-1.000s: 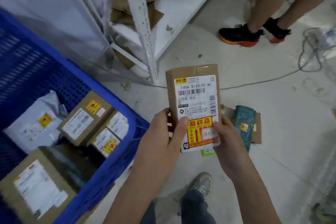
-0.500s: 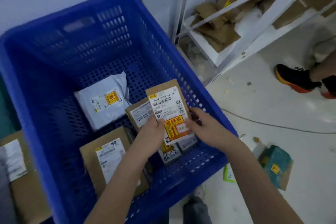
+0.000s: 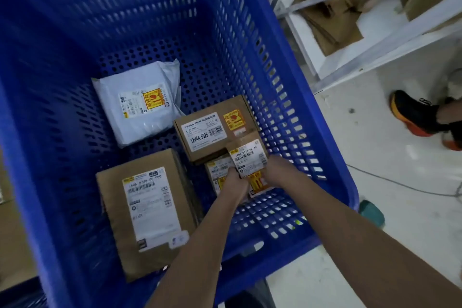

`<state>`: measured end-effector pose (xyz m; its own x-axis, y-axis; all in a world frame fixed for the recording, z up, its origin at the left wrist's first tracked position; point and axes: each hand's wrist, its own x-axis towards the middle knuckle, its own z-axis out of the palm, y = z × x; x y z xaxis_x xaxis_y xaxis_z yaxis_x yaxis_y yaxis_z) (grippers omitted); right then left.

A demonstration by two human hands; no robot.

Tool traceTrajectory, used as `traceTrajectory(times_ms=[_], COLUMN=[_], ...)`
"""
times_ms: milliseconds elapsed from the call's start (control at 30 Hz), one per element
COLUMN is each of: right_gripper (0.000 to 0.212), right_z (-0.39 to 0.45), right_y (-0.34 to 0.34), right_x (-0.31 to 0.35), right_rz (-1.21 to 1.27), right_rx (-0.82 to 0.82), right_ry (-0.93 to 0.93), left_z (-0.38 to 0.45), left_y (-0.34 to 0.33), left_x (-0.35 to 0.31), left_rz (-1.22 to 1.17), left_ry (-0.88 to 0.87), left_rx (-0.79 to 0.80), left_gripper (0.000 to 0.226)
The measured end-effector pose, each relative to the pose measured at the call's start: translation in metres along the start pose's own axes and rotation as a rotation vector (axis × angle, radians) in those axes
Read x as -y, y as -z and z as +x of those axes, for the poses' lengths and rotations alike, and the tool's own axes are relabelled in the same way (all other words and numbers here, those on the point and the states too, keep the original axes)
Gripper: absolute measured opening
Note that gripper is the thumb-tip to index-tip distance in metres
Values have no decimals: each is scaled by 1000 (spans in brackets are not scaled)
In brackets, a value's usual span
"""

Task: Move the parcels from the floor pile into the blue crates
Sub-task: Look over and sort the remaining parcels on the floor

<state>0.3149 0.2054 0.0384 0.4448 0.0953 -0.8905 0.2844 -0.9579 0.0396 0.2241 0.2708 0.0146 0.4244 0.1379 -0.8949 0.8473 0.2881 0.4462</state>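
A small brown parcel (image 3: 247, 155) with a white label and a red-yellow sticker is low inside the blue crate (image 3: 322, 137), near its right wall. My left hand (image 3: 235, 182) grips its left edge and my right hand (image 3: 277, 170) grips its right edge. It lies over another small box (image 3: 217, 170) and touches a labelled brown box (image 3: 212, 127) behind it. A white poly mailer (image 3: 140, 105) lies at the crate's back. A larger brown box (image 3: 147, 210) rests at the front left.
A white metal shelf frame (image 3: 375, 40) with flattened cardboard (image 3: 332, 20) stands right of the crate. Another person's black and orange shoe (image 3: 412, 115) is on the floor at right. A teal parcel (image 3: 372, 212) lies on the floor beside the crate. A thin cable (image 3: 400, 182) crosses the floor.
Both hands carried the small parcel from above the floor over the crate rim and lowered it deep inside, onto the boxes near the right wall. The camera swung left and down over the crate.
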Motion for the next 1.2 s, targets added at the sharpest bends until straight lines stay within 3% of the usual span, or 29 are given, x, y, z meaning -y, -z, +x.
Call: traceTrajectory(times_ms=[233,300,367,500,667,733,833,967,1033,1100,1200], right_gripper=[37,37,36,33,39,36,31,14,13,19,21], right_z=[9,11,10,4,-13,-31,-81,-166,-198,-213,-204], right_y=[-3,-7,-11,-11,8,18,26,31,34,31,14], right_x=[-4,-6,-6,5,11,11,7,-17,-40,-70,-120], right_rz=[-227,-254,-278,-420,-324,-205,127,613,863,1010,1255], right_rx=[194,151,38,-210,-141,-156,-252,-512,-690,-951,-1223], right_ry=[-60,-54,-60,4,11,82,313,640,724,656,401], left_z=[5,7,9,12,8,3,-12,-58,-90,-126,-172], left_y=[-9,-10,-11,-12,-7,-3,9,22,15,0,-34], left_x=[15,16,14,0,-19,-26,-36,-59,-78,-95,-108], left_rz=[-4,8,31,67,150,290,551,517,339,176,192], left_ry=[61,66,62,47,189,227,70,-286,-423,-565,-789], left_rx=[80,71,43,-1,96,96,63,-1,-91,-153,-132], left_gripper=[35,27,5,26,19,21,13,17,16,19,17])
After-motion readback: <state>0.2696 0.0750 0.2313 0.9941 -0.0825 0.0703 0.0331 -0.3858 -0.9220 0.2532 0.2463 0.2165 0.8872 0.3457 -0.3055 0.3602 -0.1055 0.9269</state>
